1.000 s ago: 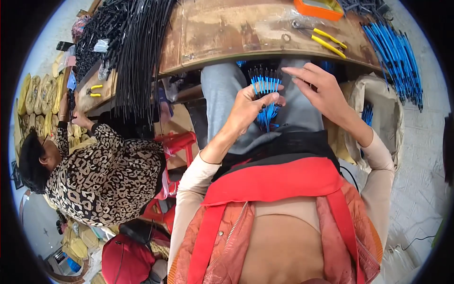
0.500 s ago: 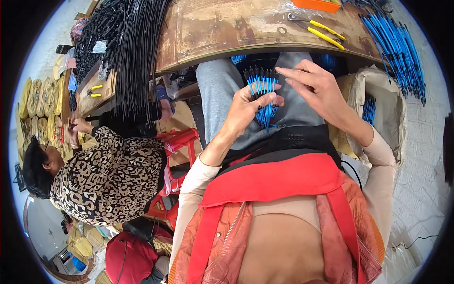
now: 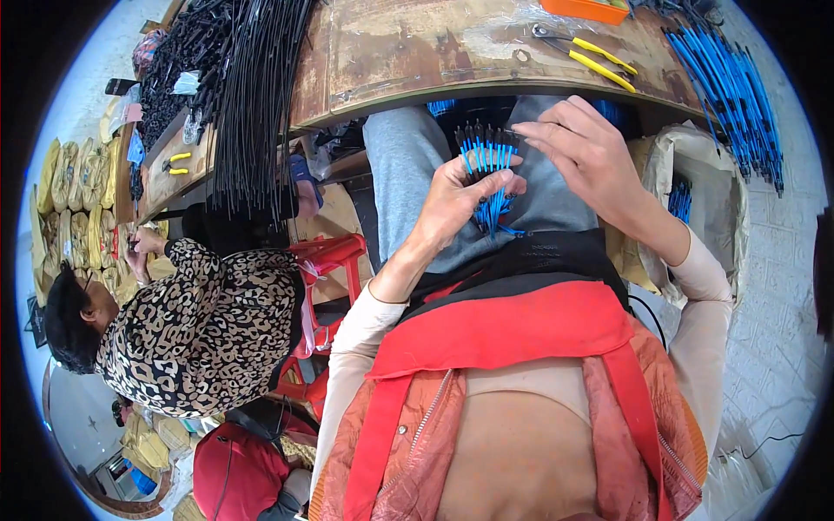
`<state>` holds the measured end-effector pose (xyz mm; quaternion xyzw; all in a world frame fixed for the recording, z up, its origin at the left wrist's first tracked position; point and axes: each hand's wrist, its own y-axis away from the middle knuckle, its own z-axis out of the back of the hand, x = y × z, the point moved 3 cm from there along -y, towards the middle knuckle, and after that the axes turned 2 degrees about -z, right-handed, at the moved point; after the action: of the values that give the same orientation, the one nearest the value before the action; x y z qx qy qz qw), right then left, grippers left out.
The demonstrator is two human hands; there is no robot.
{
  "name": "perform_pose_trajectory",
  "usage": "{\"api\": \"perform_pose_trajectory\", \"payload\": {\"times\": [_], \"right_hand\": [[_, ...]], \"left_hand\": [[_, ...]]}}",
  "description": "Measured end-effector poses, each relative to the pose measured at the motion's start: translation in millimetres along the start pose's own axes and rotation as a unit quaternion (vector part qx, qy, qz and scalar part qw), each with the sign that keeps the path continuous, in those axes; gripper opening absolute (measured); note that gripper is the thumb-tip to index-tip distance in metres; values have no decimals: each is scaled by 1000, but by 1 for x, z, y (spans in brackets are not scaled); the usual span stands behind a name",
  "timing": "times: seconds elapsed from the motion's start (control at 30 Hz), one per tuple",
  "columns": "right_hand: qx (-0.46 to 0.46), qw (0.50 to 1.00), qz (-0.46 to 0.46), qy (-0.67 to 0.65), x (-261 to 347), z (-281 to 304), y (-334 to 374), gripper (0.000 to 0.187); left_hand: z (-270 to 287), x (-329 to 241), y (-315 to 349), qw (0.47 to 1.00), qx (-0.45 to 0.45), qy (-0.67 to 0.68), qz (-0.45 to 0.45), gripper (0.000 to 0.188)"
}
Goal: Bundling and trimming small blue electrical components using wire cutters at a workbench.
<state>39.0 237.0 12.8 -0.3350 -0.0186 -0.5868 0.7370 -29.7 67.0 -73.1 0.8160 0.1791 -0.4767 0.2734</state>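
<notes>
Above my lap, my left hand (image 3: 453, 195) is closed round a fanned bunch of thin blue cables (image 3: 489, 158). Their black ends stick up past my fingers, and the lower parts hang below my thumb. My right hand (image 3: 595, 161) is at the right side of these black ends. Its index finger and thumb come close together there in what looks like a pinch; anything between them is too small to make out.
Yellow-handled pliers (image 3: 602, 65) and an orange tray (image 3: 586, 9) lie on the wooden table (image 3: 408, 48). Blue cables (image 3: 730, 104) hang over its right end, black cables (image 3: 261, 104) at left. A paper-lined container (image 3: 734, 208) stands right. A co-worker (image 3: 208, 321) sits left.
My right hand's fingers have drawn closer together at the black ends. The cable bunch in my left hand has shifted slightly right. The co-worker's hands have moved a little.
</notes>
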Motion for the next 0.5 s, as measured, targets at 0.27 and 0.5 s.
{"api": "perform_pose_trajectory", "payload": {"times": [0.27,0.5], "right_hand": [[-15,992,-84,-89,-10,3,4,18],[-30,976,-138,-167,-6,-5,12,23]], "left_hand": [[-8,2,-6,1000,-4,-16,0,21],[-11,2,-7,1000,15,-22,6,22]]}}
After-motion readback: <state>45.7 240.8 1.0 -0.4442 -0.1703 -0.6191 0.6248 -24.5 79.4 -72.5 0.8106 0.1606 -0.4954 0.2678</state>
